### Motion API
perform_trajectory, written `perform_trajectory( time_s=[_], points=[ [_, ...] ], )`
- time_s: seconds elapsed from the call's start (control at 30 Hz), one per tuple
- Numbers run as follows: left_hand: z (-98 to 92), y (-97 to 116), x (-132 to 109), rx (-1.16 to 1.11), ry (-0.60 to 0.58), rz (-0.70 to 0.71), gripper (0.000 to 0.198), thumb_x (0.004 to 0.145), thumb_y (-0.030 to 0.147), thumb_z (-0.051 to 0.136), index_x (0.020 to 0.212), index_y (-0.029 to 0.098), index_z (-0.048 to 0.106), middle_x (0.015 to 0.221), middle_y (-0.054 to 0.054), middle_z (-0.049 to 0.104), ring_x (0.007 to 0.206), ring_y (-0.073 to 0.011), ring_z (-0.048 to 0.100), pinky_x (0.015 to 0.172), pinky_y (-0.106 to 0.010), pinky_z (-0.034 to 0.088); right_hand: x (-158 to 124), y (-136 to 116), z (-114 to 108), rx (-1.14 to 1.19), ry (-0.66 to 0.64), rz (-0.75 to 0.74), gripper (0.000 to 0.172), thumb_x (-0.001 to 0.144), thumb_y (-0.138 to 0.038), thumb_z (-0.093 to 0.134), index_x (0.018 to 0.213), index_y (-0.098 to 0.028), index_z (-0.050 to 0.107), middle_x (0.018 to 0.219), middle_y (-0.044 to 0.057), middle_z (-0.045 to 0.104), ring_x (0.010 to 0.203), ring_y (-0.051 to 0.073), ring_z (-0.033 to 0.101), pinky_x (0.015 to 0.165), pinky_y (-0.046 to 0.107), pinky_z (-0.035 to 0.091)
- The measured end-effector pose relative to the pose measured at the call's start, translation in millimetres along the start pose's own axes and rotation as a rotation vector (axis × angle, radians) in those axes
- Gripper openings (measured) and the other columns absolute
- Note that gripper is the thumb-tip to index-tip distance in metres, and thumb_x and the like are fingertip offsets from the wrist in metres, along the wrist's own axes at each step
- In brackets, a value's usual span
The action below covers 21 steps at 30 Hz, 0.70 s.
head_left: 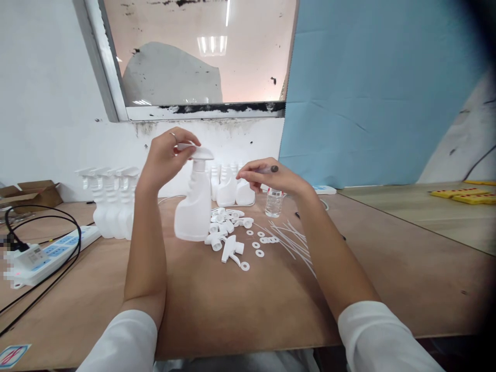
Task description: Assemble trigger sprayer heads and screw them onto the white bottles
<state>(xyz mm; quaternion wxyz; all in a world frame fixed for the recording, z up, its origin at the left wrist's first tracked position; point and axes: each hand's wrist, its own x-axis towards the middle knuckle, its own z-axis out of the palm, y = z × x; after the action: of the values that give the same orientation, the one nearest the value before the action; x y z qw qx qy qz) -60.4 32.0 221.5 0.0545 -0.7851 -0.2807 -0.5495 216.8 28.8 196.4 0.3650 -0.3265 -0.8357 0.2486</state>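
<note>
A white spray bottle (pixel 194 206) with its trigger head on hangs upright above the table. My left hand (pixel 167 155) grips it by the head, fingers closed round the top. A pen (pixel 268 169) with a dark end lies in my right hand (pixel 271 174), its fingers closed around it, to the right of the bottle. Below lie loose white trigger heads (pixel 232 249), several flat white washers (pixel 256 245) and a spread of thin white tubes (pixel 289 238). My right forearm covers part of the tubes.
A row of spray bottles with heads (pixel 116 206) stands at left, partly behind my left arm. Headless bottles (pixel 227 191) stand by the wall. Also here are a clear plastic bottle (pixel 274 204), a power strip (pixel 54 256) with black cables, and a cardboard box (pixel 36 195).
</note>
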Motion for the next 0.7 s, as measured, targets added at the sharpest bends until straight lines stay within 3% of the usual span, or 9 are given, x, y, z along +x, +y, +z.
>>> perform_trajectory(
  time_s=[0.1,0.23,0.33,0.43,0.6,0.7],
  points=[
    [26.8,10.8,3.9,-0.201,0.011,0.101,0.005,0.086,0.022,0.062,0.089,0.019,0.066,0.099,-0.006,0.064,0.084,-0.0149,0.062,0.067,-0.026,0.052,1.5,-6.8,6.1,0.014,0.086,-0.080,0.030,0.084,-0.045,0.069,0.093,-0.016,0.070,0.058,-0.004,0.051,0.049,0.007,0.044,0.049,0.024,0.036],
    [61.4,18.8,6.8,-0.374,-0.030,0.097,0.012,0.090,0.031,0.062,0.089,0.019,0.061,0.102,-0.007,0.063,0.086,-0.0145,0.062,0.062,-0.024,0.051,4.4,-9.5,12.5,0.098,0.166,-0.094,0.034,0.072,-0.044,0.080,0.083,-0.016,0.064,0.064,-0.003,0.051,0.054,0.008,0.044,0.048,0.023,0.033],
    [79.2,17.9,8.4,-0.414,-0.018,0.051,0.021,0.091,0.038,0.061,0.103,0.021,0.058,0.112,-0.007,0.062,0.094,-0.0158,0.062,0.069,-0.024,0.052,6.3,-8.5,14.8,0.148,0.292,-0.044,0.036,0.067,-0.044,0.082,0.077,-0.016,0.061,0.063,-0.003,0.048,0.055,0.009,0.043,0.048,0.023,0.033],
    [87.3,12.6,8.9,-0.410,-0.020,-0.025,0.044,0.088,0.045,0.064,0.124,0.025,0.049,0.125,-0.009,0.056,0.103,-0.0183,0.061,0.080,-0.028,0.052,9.2,-4.9,14.2,0.223,0.394,-0.003,0.038,0.064,-0.045,0.083,0.076,-0.016,0.062,0.063,-0.003,0.048,0.055,0.010,0.045,0.047,0.023,0.037],
    [87.6,7.4,3.2,-0.349,-0.346,-0.204,0.094,0.076,0.054,0.073,0.150,0.029,0.021,0.141,-0.015,0.045,0.114,-0.0270,0.057,0.088,-0.037,0.051,16.9,3.1,12.3,0.319,0.608,0.012,0.047,0.057,-0.048,0.085,0.084,-0.016,0.063,0.071,-0.001,0.051,0.058,0.011,0.049,0.046,0.024,0.043],
    [85.4,11.3,-0.6,-0.252,-0.528,-0.246,0.104,0.073,0.057,0.073,0.153,0.027,0.015,0.144,-0.017,0.043,0.120,-0.0315,0.053,0.092,-0.041,0.048,20.8,7.4,11.4,0.271,0.738,0.004,0.048,0.059,-0.053,0.083,0.077,-0.017,0.057,0.067,-0.002,0.047,0.054,0.009,0.045,0.040,0.023,0.038]
  ],
)
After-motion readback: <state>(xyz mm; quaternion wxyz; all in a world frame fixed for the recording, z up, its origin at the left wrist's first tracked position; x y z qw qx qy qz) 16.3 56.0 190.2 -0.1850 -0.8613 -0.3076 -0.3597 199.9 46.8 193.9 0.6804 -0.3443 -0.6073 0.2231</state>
